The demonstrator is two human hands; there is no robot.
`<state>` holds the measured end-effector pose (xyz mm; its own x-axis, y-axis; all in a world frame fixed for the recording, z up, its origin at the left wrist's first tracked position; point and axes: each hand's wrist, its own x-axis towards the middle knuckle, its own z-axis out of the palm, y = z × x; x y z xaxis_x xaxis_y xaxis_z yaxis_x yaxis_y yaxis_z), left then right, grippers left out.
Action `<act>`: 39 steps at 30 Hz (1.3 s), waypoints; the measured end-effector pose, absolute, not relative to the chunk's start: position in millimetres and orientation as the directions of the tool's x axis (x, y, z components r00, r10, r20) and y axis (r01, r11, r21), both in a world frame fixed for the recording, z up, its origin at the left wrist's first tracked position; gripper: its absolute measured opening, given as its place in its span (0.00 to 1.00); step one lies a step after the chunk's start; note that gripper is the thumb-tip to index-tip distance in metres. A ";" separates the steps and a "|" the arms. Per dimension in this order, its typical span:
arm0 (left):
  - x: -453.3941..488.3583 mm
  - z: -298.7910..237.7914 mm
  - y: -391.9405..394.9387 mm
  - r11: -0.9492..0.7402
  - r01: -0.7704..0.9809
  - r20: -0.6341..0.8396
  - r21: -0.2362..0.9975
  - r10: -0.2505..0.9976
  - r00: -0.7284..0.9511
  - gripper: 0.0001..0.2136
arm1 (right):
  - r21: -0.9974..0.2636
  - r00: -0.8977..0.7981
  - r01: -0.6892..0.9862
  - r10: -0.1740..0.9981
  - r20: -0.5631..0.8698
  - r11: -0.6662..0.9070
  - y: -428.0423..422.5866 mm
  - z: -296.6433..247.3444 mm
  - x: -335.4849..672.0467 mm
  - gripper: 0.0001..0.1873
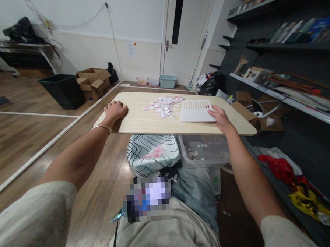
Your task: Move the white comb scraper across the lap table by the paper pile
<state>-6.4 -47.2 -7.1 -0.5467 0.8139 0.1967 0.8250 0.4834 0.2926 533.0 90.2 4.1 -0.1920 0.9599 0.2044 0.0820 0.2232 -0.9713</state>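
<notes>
A light wooden table top (142, 121) stands in front of me. My left hand (116, 110) rests on its left side with the fingers curled in, and nothing shows in it. My right hand (220, 117) lies on the near right part, its fingers on the corner of a white slotted plastic scraper (195, 111) that lies flat. A heap of small pink and white paper scraps (164, 105) sits in the middle of the table, just left of the scraper.
Under the table are a patterned cushion (151, 152) and a clear plastic bin (203, 151) holding scraps. A black bin (62, 90) and cardboard boxes (93, 83) stand far left. Dark shelves (288, 47) and floor clutter (295, 183) line the right.
</notes>
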 end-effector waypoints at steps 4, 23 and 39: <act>-5.5 -5.7 -48.7 0.479 0.826 0.195 0.298 0.817 -0.543 0.36 | -0.972 -0.211 0.084 0.958 0.197 0.218 90.7 3.8 532.0 0.29; -10.5 -11.0 -44.4 0.460 0.824 0.207 0.330 0.817 -0.538 0.36 | -0.980 -0.123 0.039 0.974 0.191 0.197 88.6 9.2 531.4 0.27; -8.7 -9.7 -46.8 0.465 0.828 0.212 0.315 0.816 -0.538 0.36 | -0.971 -0.137 0.110 0.970 0.199 0.214 96.0 -0.4 530.0 0.30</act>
<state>-8.7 -46.8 -9.7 -0.5383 0.8157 0.2119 0.8278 0.4646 0.3147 530.0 96.0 -0.4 -0.1368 0.9704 0.1989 0.1100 0.2145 -0.9705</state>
